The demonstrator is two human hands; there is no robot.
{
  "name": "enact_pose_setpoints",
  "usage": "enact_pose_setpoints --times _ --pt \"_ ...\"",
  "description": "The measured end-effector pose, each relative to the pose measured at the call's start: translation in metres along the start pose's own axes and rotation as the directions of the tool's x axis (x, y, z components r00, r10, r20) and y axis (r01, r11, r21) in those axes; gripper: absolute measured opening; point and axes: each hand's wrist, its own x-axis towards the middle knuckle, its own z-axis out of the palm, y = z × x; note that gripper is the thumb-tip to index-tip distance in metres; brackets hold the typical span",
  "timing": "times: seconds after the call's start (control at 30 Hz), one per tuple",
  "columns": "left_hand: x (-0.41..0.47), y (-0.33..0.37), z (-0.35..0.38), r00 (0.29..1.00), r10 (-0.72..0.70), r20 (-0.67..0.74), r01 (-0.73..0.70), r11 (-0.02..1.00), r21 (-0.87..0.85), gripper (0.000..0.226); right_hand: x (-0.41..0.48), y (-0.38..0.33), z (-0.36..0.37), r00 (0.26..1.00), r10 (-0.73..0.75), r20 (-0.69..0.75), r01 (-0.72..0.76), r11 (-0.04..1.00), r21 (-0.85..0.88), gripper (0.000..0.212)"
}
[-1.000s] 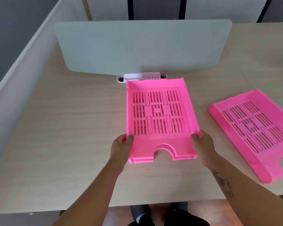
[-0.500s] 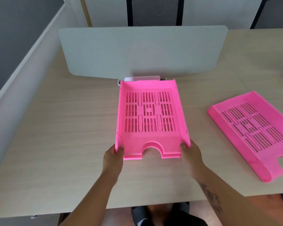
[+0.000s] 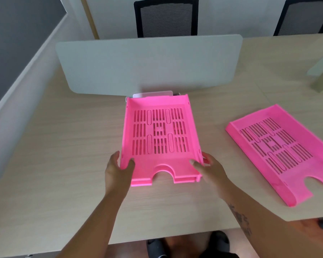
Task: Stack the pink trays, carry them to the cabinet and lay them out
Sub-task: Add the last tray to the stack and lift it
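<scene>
A: Head view, and I see my left hand (image 3: 117, 170) and right hand (image 3: 211, 169) both grasping the stacked pink trays (image 3: 159, 138) at the near corners, thumbs over the rim, fingers wrapped under the sides.

B: Where does the stack sit?

A: In the middle of the bench (image 3: 63, 146), in front of me. The notched front edge faces me, and a second edge shows just beneath it. I cannot tell whether the stack is touching the bench or lifted a little.

B: Anything else pink?

A: One single pink tray (image 3: 280, 151) lies flat on the bench to my right, well apart from the stack, turned at an angle.

B: And behind?

A: A pale divider panel (image 3: 149, 66) stands across the bench, with a small white holder (image 3: 153, 94) just behind the stack's far edge. Two black chairs (image 3: 166, 17) show beyond the panel.
</scene>
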Motion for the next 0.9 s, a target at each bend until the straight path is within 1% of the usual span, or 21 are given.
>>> enact_pose_setpoints --times 0.03,0.07,0.13,0.17,0.2,0.23,0.3,0.33,0.4,0.47,0.57,0.63,0.7,0.77,0.83,0.9 --pt "-0.001 0.01 0.003 0.994 0.085 -0.066 -0.082 0.995 0.054 0.06 0.002 -0.003 -0.01 0.999 -0.016 0.035 0.017 0.999 -0.034 0.076" --pt "-0.003 0.021 0.009 0.971 0.205 -0.125 -0.19 0.974 0.122 0.059 0.003 -0.005 -0.021 0.998 -0.031 0.057 0.035 0.998 -0.06 0.079" --pt "-0.011 0.045 0.026 0.875 0.452 -0.172 -0.401 0.877 0.266 0.052 0.007 -0.009 -0.047 0.997 -0.05 0.066 0.054 0.996 -0.072 0.078" --pt "-0.016 0.057 0.039 0.829 0.533 -0.17 -0.468 0.827 0.312 0.049 0.011 -0.008 -0.062 0.996 -0.061 0.063 0.065 0.996 -0.066 0.075" --pt "-0.02 0.067 0.054 0.796 0.585 -0.156 -0.516 0.79 0.331 0.045 0.014 -0.007 -0.079 0.996 -0.069 0.049 0.072 0.994 -0.082 0.073" --pt "-0.027 0.078 0.071 0.78 0.613 -0.128 -0.549 0.768 0.33 0.043 0.019 -0.004 -0.098 0.996 -0.083 0.026 0.086 0.989 -0.119 0.07" --pt "-0.042 0.098 0.111 0.771 0.634 -0.054 -0.598 0.751 0.28 0.04 0.031 0.007 -0.14 0.993 -0.113 -0.046 0.1 0.972 -0.213 0.062" --pt "-0.051 0.107 0.133 0.773 0.635 -0.021 -0.611 0.752 0.247 0.039 0.036 0.014 -0.164 0.989 -0.123 -0.077 0.099 0.962 -0.255 0.054" --pt "-0.069 0.124 0.177 0.789 0.613 0.032 -0.608 0.772 0.185 0.04 0.044 0.026 -0.211 0.981 -0.16 -0.109 0.115 0.934 -0.338 0.04" --pt "-0.086 0.139 0.219 0.819 0.57 0.066 -0.574 0.808 0.133 0.039 0.051 0.038 -0.256 0.972 -0.196 -0.128 0.129 0.905 -0.405 0.036" --pt "-0.113 0.157 0.273 0.904 0.403 0.144 -0.414 0.909 0.057 0.046 0.064 0.056 -0.312 0.958 -0.218 -0.185 0.096 0.856 -0.508 0.033" --pt "-0.129 0.16 0.303 0.935 0.249 0.254 -0.275 0.959 0.07 0.058 0.072 0.069 -0.339 0.935 -0.25 -0.253 0.063 0.816 -0.574 0.034" --pt "-0.141 0.16 0.325 0.932 0.086 0.351 -0.128 0.987 0.098 0.069 0.076 0.08 -0.357 0.917 -0.253 -0.308 0.005 0.78 -0.626 0.038" --pt "-0.151 0.161 0.343 0.907 -0.089 0.411 0.052 0.994 0.099 0.074 0.078 0.094 -0.368 0.915 -0.244 -0.32 -0.04 0.736 -0.675 0.042" --pt "-0.161 0.161 0.357 0.871 -0.205 0.446 0.179 0.979 0.1 0.069 0.082 0.11 -0.376 0.922 -0.204 -0.33 -0.074 0.741 -0.667 0.042" --pt "-0.169 0.159 0.368 0.848 -0.245 0.47 0.221 0.969 0.107 0.054 0.085 0.124 -0.383 0.933 -0.103 -0.346 -0.133 0.794 -0.594 0.041"
